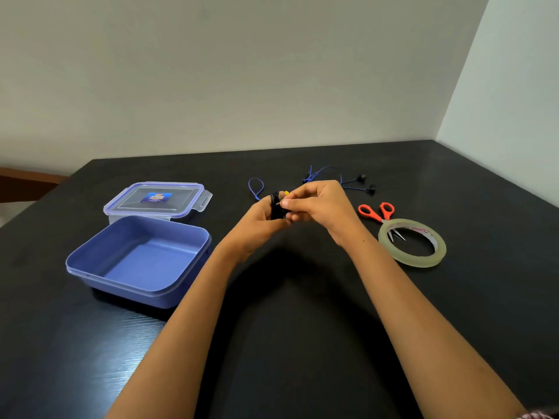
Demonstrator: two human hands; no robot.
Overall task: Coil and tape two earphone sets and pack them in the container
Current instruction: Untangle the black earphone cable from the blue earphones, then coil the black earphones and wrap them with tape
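The left grip [260, 219] clasps the black set [276, 207] coiled so the loops hold tight while the right grip [320, 204] pinches its loose end, the blue set [326, 173] lying just beyond, tape [419, 261] right, box [121, 282] open left.

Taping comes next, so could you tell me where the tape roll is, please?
In the head view, the tape roll lies flat on the table, right of the right hand, the orange scissors' tips inside its ring.

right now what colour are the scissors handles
Orange-red, clearest in the head view: the scissors, blade tips inside the tape roll.
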